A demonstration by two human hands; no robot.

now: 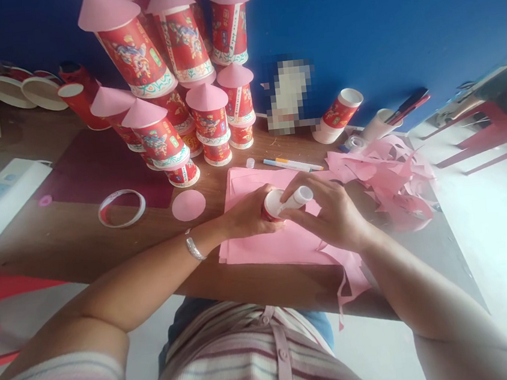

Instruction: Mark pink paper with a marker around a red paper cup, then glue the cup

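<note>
My left hand [251, 213] is wrapped round a red paper cup whose pale round end [273, 202] faces up. In my right hand [328, 209] is a white glue stick [303, 195], held tilted with its lower end at the edge of that pale end. The fingers hide most of the cup and the tip of the stick. Both hands are above a stack of pink paper sheets [269, 252]. A pink paper disc [188, 205] lies on the table to the left of my left hand.
Red paper cups with pink cone tops [184, 46] stand stacked at the back. Pink paper scraps [388, 182] are heaped on the right. Pens [296, 164], a cup stack [339, 116] and a pen holder [382, 123] are behind my hands. A white-and-red ring [122, 208] lies left.
</note>
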